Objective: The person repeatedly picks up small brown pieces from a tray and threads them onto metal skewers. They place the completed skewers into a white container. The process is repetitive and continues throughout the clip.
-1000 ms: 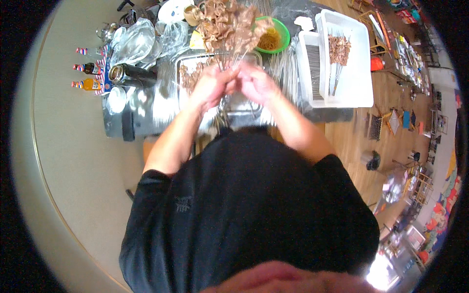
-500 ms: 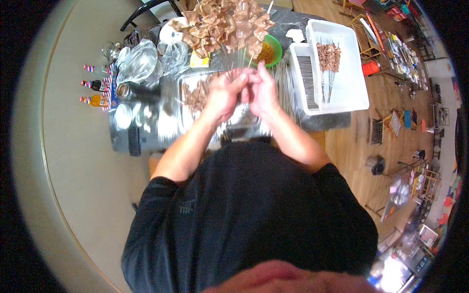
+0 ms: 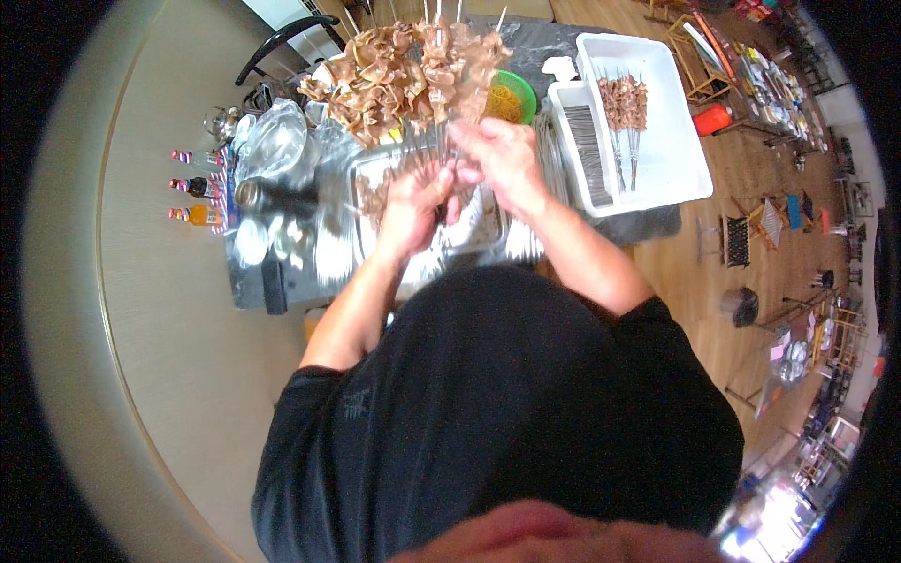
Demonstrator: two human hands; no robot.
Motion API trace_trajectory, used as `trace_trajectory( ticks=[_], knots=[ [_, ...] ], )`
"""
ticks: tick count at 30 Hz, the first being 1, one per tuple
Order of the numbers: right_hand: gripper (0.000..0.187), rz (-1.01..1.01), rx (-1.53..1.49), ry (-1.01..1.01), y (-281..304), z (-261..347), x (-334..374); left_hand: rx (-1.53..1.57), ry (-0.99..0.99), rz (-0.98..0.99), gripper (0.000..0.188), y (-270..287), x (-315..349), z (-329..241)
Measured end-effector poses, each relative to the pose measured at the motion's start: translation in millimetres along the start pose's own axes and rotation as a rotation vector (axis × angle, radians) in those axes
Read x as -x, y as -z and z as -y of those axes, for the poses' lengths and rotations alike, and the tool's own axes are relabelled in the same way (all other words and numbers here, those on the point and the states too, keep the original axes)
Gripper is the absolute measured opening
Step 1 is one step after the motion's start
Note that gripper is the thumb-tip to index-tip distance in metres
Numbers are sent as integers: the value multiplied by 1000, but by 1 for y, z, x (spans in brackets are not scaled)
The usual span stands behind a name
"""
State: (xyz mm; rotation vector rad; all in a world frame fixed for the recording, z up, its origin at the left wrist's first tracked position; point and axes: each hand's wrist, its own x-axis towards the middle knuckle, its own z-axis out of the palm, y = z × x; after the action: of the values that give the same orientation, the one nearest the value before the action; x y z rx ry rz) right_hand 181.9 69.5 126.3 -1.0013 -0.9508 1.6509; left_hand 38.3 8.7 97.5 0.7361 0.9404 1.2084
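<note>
A thick fan of meat skewers (image 3: 375,80) rises over the table, folded brown meat packed around their upper parts and pale tips sticking out. My left hand (image 3: 413,211) is closed around the lower ends of the bunch. Beside it, my right hand (image 3: 511,169) pinches at the right side of the same sticks, its fingertips slightly blurred. The rightmost skewer is smeared by motion. Below the hands lies a clear tray (image 3: 483,230) with loose brown meat pieces (image 3: 373,192), partly hidden by my left hand and the skewers.
On the right, a white tub (image 3: 671,141) holds finished skewers (image 3: 624,103), beside a smaller bin of bare sticks (image 3: 582,141). A green bowl (image 3: 530,89) stands behind my right hand. Bottles (image 3: 195,215), a plastic bag (image 3: 272,141) and a dark canister (image 3: 249,194) crowd the left.
The skewer bunch has come down and left, nearer to me. My left hand has lowered with it, and my right hand has shifted from upright fingers to reaching leftward across the sticks.
</note>
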Motion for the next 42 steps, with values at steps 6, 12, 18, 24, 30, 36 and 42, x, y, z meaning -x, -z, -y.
trace_trajectory(
  ticks=[6,12,18,24,30,36,42],
  knots=[
    [17,61,-110,-42,-1,11,-2,12,40,60,30,10,-2,7],
    [15,137,-193,-59,9,-1,-9,94,59,26,30,9,0,0],
    [23,117,-272,-123,-1,-4,-5,101,36,41,27,14,1,2],
    [34,193,-190,-232,-6,-6,-6,42,69,39,28,20,4,3],
    [22,183,-244,-207,-7,-9,-3,69,68,77,36,25,8,5],
    [19,141,-123,-220,-17,0,6,-38,96,54,34,22,12,4],
    [10,70,-59,-174,-24,12,14,-67,125,47,35,27,12,15]
  ],
)
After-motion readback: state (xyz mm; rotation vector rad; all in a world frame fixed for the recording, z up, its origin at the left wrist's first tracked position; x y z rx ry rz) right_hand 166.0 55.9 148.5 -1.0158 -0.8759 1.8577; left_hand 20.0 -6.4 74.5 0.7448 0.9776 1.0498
